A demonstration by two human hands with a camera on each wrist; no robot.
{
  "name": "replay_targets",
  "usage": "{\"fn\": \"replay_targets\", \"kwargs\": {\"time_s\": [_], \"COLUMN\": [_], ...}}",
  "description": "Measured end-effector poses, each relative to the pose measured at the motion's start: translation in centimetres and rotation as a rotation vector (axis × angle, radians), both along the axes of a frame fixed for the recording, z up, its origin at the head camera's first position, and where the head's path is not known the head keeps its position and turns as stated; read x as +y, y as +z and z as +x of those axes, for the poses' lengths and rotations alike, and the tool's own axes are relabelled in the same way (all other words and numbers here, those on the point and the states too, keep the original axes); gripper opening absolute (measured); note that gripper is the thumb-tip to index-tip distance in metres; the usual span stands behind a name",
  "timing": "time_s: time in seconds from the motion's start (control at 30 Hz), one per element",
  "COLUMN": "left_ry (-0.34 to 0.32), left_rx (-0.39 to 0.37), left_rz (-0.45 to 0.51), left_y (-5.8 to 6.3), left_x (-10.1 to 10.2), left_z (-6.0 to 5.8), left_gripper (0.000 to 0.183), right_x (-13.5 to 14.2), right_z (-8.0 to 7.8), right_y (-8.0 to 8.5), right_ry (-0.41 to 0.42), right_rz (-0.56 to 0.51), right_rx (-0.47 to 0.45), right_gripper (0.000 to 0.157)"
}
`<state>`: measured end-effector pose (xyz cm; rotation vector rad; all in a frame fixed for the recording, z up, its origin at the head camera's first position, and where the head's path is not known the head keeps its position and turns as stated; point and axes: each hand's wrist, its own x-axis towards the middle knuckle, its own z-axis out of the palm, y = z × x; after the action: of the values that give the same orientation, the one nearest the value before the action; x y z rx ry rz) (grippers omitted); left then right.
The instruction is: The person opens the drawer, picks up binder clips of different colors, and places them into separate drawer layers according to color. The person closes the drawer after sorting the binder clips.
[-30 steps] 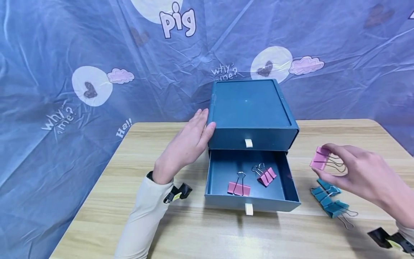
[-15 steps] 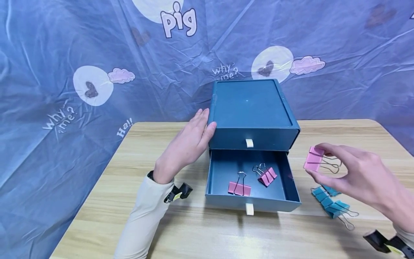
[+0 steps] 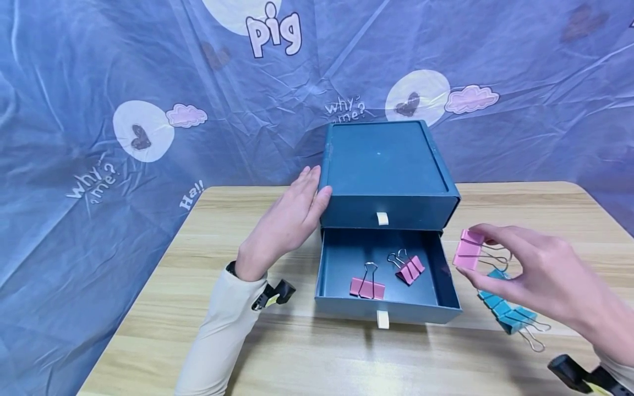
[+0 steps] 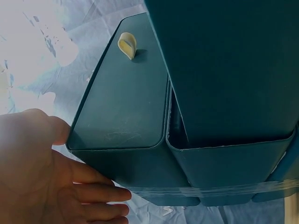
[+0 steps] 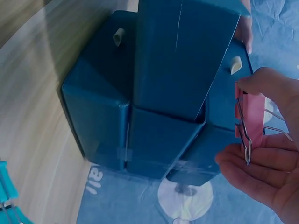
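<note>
My left hand (image 3: 284,223) rests its straight fingers along the left side of the blue drawer unit (image 3: 386,157); the left wrist view shows the thumb at its front corner. The middle drawer (image 3: 346,306) is pulled out. Inside it lie two pink binder clips, one near the front (image 3: 366,289), the other farther right (image 3: 410,270). My right hand (image 3: 545,269) pinches a third pink binder clip (image 3: 468,250) between thumb and fingers, just right of the drawer. In the right wrist view this clip (image 5: 253,116) has its wire handles folded out.
Several teal binder clips (image 3: 515,318) lie on the wooden table (image 3: 257,352), partly hidden under my right hand. The top drawer (image 3: 411,213) is closed, with a white pull tab. A blue printed cloth (image 3: 277,132) hangs behind the table.
My right hand has moved left towards the drawer with the pink binder clip, uncovering more of the teal clips' far end. My left hand has stayed against the unit.
</note>
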<state>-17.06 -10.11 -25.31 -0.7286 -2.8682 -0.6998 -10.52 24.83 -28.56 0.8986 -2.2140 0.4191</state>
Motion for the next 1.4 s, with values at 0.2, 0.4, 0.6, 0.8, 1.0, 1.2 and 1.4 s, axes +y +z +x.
{"fn": "replay_targets", "kwargs": {"time_s": [0.2, 0.4, 0.6, 0.8, 1.0, 1.2, 1.4], "left_ry": [0.003, 0.004, 0.009, 0.011, 0.013, 0.015, 0.008], "left_rx": [-0.001, -0.007, -0.012, -0.023, -0.025, -0.016, -0.003], "left_rz": [-0.002, -0.002, -0.007, -0.010, -0.010, -0.013, -0.012], "left_y": [0.0, 0.0, -0.1, 0.0, 0.0, -0.2, -0.2], "left_x": [0.0, 0.0, 0.0, 0.0, 0.0, -0.1, -0.2], "left_z": [0.0, 0.0, 0.0, 0.1, 0.1, 0.2, 0.3], "left_gripper": [0.063, 0.063, 0.064, 0.065, 0.065, 0.065, 0.065], "right_x": [-0.9, -1.8, -2.7, -3.5, -4.3, -5.2, -6.0], "right_z": [0.4, 0.6, 0.3, -0.1, -0.5, -0.6, -0.6], "right_y": [0.4, 0.5, 0.5, 0.4, 0.1, 0.0, 0.2], "right_ry": [0.010, 0.041, 0.076, 0.104, 0.134, 0.139, 0.136], "right_rz": [0.002, 0.001, 0.019, 0.044, 0.041, 0.055, 0.083], "right_rx": [-0.031, -0.072, -0.111, -0.123, -0.128, -0.156, -0.178], "right_gripper": [0.068, 0.067, 0.070, 0.069, 0.067, 0.063, 0.060]}}
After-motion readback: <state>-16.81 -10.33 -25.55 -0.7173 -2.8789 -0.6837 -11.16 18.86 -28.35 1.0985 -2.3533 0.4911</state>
